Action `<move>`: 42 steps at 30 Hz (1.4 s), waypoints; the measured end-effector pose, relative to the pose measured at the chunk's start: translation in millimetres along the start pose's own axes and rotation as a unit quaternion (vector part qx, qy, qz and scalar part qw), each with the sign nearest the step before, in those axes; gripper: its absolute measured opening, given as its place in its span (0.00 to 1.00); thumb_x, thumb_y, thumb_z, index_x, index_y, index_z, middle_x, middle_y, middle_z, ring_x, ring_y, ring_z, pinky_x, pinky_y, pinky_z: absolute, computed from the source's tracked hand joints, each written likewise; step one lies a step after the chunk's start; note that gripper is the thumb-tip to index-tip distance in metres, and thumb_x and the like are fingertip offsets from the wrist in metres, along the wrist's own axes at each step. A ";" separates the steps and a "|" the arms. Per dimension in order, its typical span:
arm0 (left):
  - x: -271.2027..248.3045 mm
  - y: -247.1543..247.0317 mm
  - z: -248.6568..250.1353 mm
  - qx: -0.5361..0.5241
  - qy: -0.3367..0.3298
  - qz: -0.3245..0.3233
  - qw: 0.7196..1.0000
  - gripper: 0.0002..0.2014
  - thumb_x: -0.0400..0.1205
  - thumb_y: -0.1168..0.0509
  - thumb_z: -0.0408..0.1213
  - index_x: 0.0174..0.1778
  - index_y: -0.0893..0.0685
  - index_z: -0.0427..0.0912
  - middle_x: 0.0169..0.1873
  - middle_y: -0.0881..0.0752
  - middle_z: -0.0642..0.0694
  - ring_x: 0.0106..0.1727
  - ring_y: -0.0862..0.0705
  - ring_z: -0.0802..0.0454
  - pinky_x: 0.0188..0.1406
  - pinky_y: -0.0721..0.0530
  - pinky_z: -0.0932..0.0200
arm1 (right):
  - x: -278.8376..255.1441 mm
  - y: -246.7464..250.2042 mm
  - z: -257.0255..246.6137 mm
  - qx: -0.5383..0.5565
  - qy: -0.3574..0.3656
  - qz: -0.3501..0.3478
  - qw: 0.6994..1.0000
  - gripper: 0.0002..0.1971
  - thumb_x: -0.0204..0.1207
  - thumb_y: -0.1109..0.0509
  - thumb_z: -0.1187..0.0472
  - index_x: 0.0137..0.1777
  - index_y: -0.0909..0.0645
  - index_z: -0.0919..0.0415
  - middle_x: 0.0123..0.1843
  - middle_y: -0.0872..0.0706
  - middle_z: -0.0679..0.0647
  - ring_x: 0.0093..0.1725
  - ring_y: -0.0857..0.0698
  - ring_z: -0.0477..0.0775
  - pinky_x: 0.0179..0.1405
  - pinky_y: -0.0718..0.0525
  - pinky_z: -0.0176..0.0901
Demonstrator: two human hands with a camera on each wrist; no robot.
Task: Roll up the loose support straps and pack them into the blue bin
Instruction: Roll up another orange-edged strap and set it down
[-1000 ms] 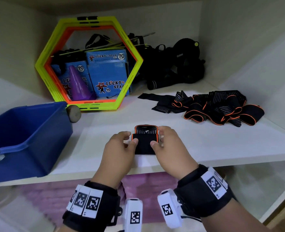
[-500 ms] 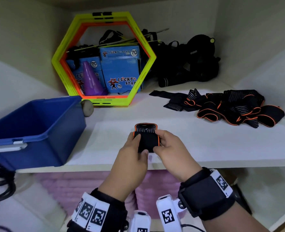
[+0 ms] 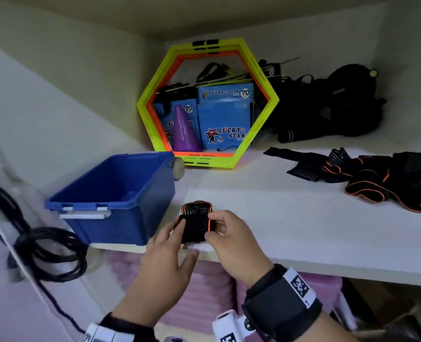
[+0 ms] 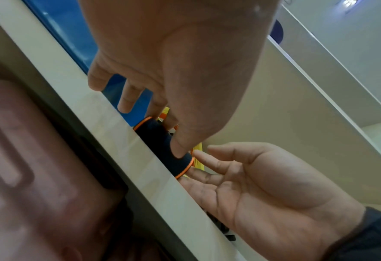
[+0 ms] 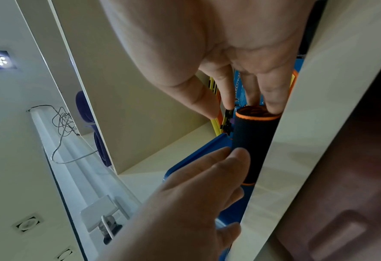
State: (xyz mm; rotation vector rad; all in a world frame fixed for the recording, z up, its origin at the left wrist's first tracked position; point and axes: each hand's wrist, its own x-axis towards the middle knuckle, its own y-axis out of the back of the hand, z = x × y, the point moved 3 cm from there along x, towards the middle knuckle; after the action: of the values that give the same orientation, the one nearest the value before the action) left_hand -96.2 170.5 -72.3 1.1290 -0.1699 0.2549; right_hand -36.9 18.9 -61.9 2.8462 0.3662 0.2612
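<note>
A rolled strap (image 3: 195, 222), black with orange edges, lies at the front edge of the white shelf (image 3: 291, 218), just right of the blue bin (image 3: 120, 228). My right hand (image 3: 212, 224) curls its fingers round the roll's right end (image 5: 255, 113). My left hand (image 3: 177, 234) reaches in with straight fingers (image 5: 236, 155) touching the roll's left side, and its thumb is spread away near the shelf edge. A pile of loose black and orange straps (image 3: 389, 183) lies at the right of the shelf. I cannot see the bottom of the bin.
A yellow and orange hexagon frame (image 3: 207, 99) stands at the back with blue boxes and a purple cone inside it. Black gear (image 3: 328, 107) is heaped in the back right corner. Coiled black cable (image 3: 51, 253) hangs left of the bin.
Both hands and the roll have shifted left, close to the bin. My left hand has loosened from gripping the roll to straight fingers on its side.
</note>
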 end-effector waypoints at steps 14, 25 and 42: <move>101.1 9.1 169.9 0.068 -0.195 -0.014 0.978 0.18 0.85 0.41 0.59 0.70 0.22 0.62 0.67 0.20 0.65 0.72 0.24 0.55 0.78 0.35 0.36 | -22.1 211.6 -1.2 -0.180 -0.053 0.096 0.978 0.12 0.78 0.29 0.52 0.59 0.19 0.53 0.56 0.17 0.45 0.53 0.16 0.45 0.49 0.17 0.37; 226.2 -87.1 317.2 0.083 -0.237 -0.152 0.956 0.09 0.79 0.36 0.55 0.49 0.17 0.57 0.50 0.13 0.54 0.53 0.15 0.51 0.59 0.16 0.50 | -29.7 406.2 24.2 -0.430 -0.135 0.223 0.864 0.08 0.72 0.33 0.60 0.48 0.22 0.46 0.50 0.15 0.49 0.48 0.16 0.53 0.39 0.25 0.36; 315.3 -184.6 364.6 0.113 -0.135 -0.089 0.980 0.17 0.79 0.30 0.38 0.63 0.16 0.37 0.57 0.12 0.39 0.56 0.13 0.42 0.49 0.16 0.53 | 31.9 453.2 53.4 -0.561 -0.156 0.085 0.809 0.13 0.72 0.34 0.48 0.48 0.17 0.56 0.54 0.23 0.58 0.60 0.21 0.65 0.59 0.17 0.54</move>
State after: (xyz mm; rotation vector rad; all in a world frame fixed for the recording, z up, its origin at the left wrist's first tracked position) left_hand 256.7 -198.7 2.6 1.3953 -0.2837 -0.0419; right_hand 105.9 -408.4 17.3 1.6796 -0.1177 0.0039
